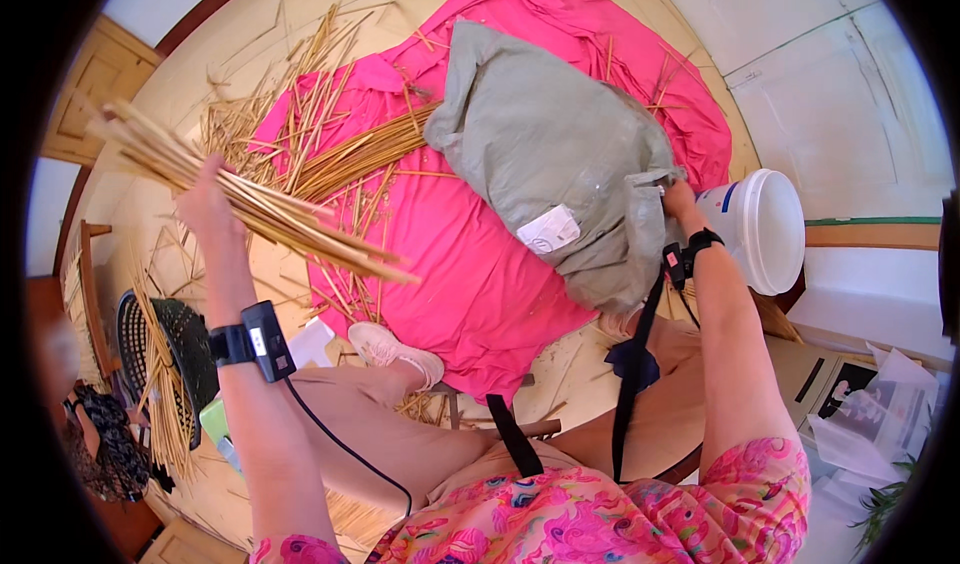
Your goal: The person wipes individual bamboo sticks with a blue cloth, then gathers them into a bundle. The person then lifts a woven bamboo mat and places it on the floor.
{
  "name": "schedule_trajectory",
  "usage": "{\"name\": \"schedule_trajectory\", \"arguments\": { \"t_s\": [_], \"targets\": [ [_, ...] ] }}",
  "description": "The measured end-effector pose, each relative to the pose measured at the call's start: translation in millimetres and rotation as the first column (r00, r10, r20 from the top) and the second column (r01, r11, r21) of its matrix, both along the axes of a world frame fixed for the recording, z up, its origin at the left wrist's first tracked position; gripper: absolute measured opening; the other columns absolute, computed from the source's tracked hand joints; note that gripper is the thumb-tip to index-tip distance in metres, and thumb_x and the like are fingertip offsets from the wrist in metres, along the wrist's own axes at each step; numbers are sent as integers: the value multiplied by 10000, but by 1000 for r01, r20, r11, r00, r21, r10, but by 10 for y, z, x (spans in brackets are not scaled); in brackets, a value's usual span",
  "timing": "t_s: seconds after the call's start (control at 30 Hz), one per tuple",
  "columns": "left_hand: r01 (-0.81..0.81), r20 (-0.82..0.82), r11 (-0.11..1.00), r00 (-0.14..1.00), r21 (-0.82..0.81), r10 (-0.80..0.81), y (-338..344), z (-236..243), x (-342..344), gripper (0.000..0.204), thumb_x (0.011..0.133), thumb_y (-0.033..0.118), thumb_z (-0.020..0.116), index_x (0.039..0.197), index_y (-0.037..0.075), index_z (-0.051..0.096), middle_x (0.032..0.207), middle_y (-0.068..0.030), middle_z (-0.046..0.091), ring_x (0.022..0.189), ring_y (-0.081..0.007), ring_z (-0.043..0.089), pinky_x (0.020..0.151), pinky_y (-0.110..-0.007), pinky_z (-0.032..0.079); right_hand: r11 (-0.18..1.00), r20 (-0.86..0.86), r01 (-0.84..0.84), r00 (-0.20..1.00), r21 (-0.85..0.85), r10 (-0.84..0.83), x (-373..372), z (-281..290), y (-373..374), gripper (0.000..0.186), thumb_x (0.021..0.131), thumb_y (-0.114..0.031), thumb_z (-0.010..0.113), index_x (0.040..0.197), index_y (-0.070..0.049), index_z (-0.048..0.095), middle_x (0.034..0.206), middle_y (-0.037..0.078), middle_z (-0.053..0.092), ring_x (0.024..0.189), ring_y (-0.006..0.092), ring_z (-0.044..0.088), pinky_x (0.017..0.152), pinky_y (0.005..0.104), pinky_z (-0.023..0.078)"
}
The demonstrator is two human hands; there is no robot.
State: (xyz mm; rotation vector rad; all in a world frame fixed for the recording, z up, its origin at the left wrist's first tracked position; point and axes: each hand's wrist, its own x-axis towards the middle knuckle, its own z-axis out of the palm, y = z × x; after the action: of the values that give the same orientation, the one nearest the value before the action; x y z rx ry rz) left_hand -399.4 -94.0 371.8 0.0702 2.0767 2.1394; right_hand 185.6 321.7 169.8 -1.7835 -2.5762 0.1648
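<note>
My left hand [212,204] is closed around a loose bundle of pale straw stalks [280,226], held up at the left with its ends angled down to the right. My right hand [677,197] grips the right edge of a large grey-green sack [540,124] with a white label [547,230]; part of the fingers is hidden in its folds. The sack lies on a bright pink cloth [430,254]. A thicker bundle of stalks [355,154] reaches under the sack's left side, with scattered stalks around it.
A white bucket [765,224] stands right of the sack. At the left are a dark perforated basket [180,354] with straw and another person [95,439] at the edge. Clear plastic bags [870,424] and a plant [885,494] are at lower right. My feet [395,354] are beside the cloth.
</note>
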Motion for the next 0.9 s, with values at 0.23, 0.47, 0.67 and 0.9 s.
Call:
{"name": "schedule_trajectory", "arguments": {
  "t_s": [0.23, 0.47, 0.67, 0.9],
  "targets": [
    [94, -141, 836, 970, -540, -199, -6, -1509, 220, 462, 658, 99, 673, 1059, -40, 490, 840, -135, 596, 719, -221, 578, 659, -322, 471, 663, -74, 200, 930, -722, -361, -272, -153, -449, 904, 683, -511, 657, 1312, 21, 284, 964, 177, 600, 772, 240, 593, 587, 405, 468],
    [45, -102, 242, 821, -969, -561, 63, -1722, 512, 522, 669, 191, 647, 1139, 90, 441, 871, -223, 617, 816, -396, 598, 690, -468, 468, 795, 152, 304, 952, -525, -264, -339, -572, -630, 1084, 626, -495, 712, 1423, -124, 78, 1449, 194, 145, 1324, 333, 207, 1032, 444, 281],
    [166, -36, 223, 721, -961, -692, 236, -1940, 785, 534, 680, 191, 638, 1162, 100, 427, 846, -222, 622, 808, -400, 598, 698, -467, 474, 895, 292, 287, 938, -342, -190, -434, -471, -619, 1106, 633, -486, 713, 1433, -211, 2, 1477, 179, -5, 1365, 337, 29, 1031, 544, 209],
    [136, -294, 657, 814, -741, -500, 686, -1604, 555, 438, 690, 135, 663, 1069, -17, 502, 865, -178, 617, 787, -315, 609, 718, -376, 467, 861, 302, 337, 926, -381, -228, -405, -610, -492, 1033, 685, -402, 686, 1434, -221, -4, 1466, 208, 8, 1307, 404, 206, 989, 498, 309]
  ]
}}
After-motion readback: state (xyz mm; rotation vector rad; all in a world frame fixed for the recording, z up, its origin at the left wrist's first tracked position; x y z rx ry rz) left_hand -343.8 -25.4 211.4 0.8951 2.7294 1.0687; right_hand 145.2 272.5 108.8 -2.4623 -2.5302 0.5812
